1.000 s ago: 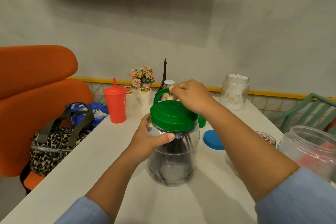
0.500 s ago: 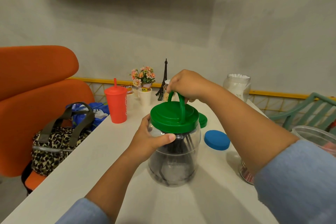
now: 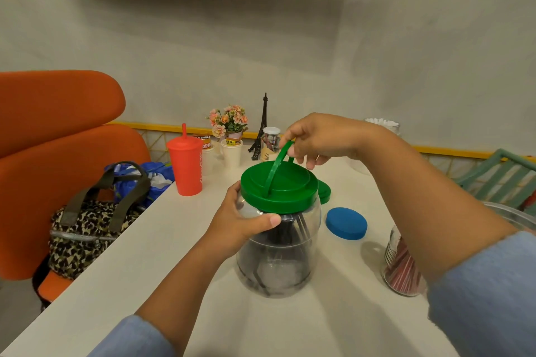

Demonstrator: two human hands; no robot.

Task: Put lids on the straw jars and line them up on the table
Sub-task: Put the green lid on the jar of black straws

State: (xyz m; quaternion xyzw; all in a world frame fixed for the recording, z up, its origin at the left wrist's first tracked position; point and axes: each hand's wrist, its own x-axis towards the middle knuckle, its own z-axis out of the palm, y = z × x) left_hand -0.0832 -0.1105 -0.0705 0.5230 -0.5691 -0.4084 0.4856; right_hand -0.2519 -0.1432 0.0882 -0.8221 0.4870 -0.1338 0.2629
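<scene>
1. The left grip (image 3: pixel 240 223) wraps the shoulder of the clear plastic jar of black straws (image 3: pixel 278 266), thumb across its front.
2. The right grip (image 3: pixel 319 139) pinches the raised handle of the green lid (image 3: pixel 278 191) sitting on that jar.
3. The jar stands mid white worktop (image 3: pixel 333 313).
4. At its 11 o'clock, a white paper cup (image 3: pixel 231 153) reads "NEW".

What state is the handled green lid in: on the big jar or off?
On: the green lid caps the clear jar, the right hand pinching its handle. Whether it is fully tightened, cannot tell.

green lid (image 3: pixel 278 187); blue lid (image 3: pixel 346 223); red tumbler (image 3: pixel 185 166); leopard-print bag (image 3: pixel 84 236)
</scene>
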